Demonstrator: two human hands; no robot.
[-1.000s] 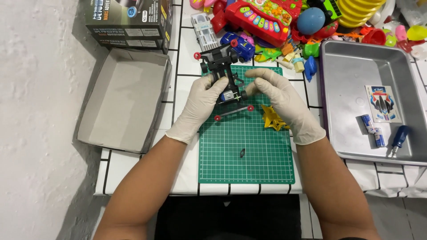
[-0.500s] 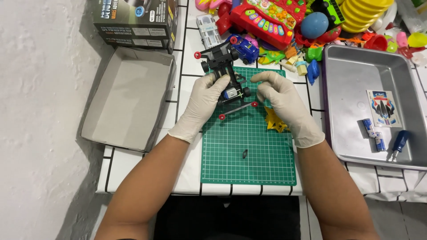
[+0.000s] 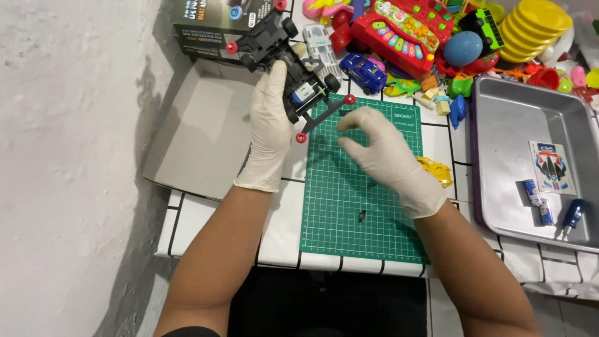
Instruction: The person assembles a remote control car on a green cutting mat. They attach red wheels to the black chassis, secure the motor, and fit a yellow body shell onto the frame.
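Note:
My left hand (image 3: 269, 125), in a white glove, grips a black toy racing car chassis (image 3: 287, 62) with black wheels and small red rollers, raised and tilted over the left edge of the green cutting mat (image 3: 362, 212). My right hand (image 3: 384, 153), also gloved, hovers over the mat just right of the car, fingers loosely curled, holding nothing I can see. A small dark part (image 3: 362, 216) lies on the mat below it. A yellow toy piece (image 3: 437, 170) lies beside my right wrist.
An open grey cardboard box lid (image 3: 199, 137) sits at the left, with a printed box (image 3: 212, 22) behind it. A metal tray (image 3: 530, 112) at the right holds a sticker sheet, batteries and a small screwdriver. Colourful toys (image 3: 405, 31) pile along the back.
My left hand has lifted the car off the mat and carried it up and to the left. My right hand has let go of it and stays over the mat.

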